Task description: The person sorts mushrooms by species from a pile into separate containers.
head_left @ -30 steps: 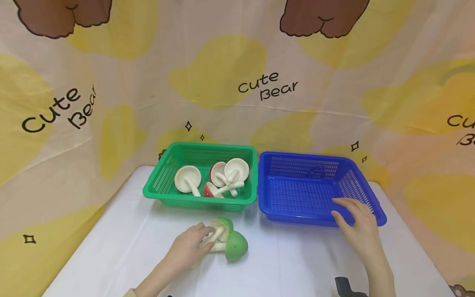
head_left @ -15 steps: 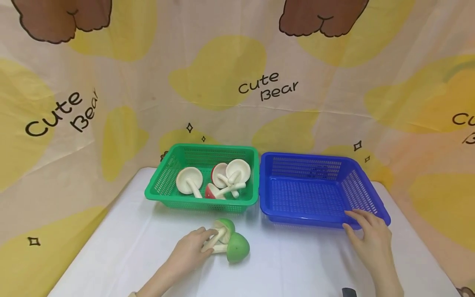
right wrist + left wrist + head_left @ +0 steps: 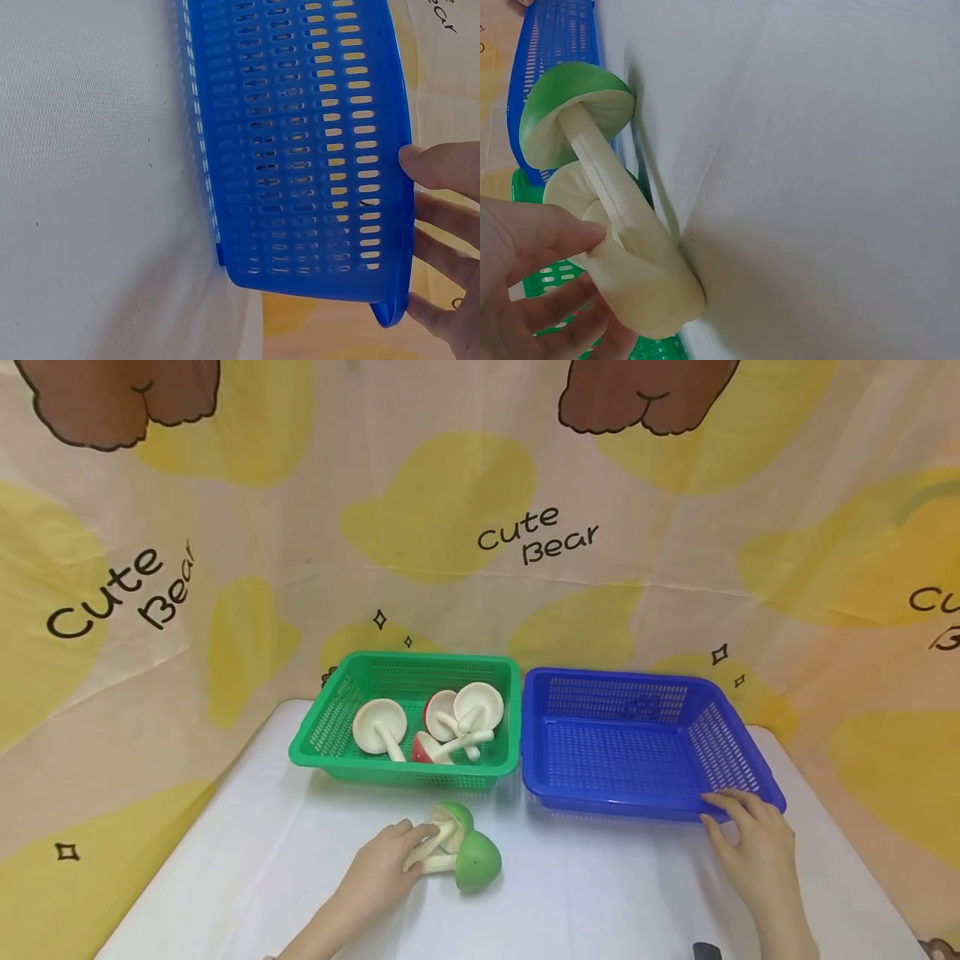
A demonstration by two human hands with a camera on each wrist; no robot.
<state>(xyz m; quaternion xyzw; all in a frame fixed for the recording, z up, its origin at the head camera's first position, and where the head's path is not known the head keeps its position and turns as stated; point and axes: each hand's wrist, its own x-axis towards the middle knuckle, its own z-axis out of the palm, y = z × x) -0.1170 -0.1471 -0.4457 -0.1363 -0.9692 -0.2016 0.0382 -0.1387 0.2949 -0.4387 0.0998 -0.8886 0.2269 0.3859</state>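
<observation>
My left hand [image 3: 378,868] pinches a toy mushroom [image 3: 478,862] low on its stems, above the white table in front of the baskets. The mushroom has two green caps and two cream stems; in the left wrist view the stems of the mushroom [image 3: 634,281] run together into one thick base, thumb on one side. At the front right corner of a blue basket [image 3: 615,806], my right hand [image 3: 757,843] holds the rim. The right wrist view shows the thumb against the outside of the blue basket [image 3: 322,283], with the other fingers over the rim.
A green basket [image 3: 405,769] stands left of the blue one, and their sides are close together. Several red-capped toy mushrooms [image 3: 380,727] lie in it, pale undersides up. Behind both baskets hangs a printed cloth [image 3: 442,510]. A dark object [image 3: 707,951] shows at the bottom edge.
My right hand has come down and slightly right, from over the blue basket's front edge onto its rim. The left hand has settled its grip on the mushroom's stems, which stay in place.
</observation>
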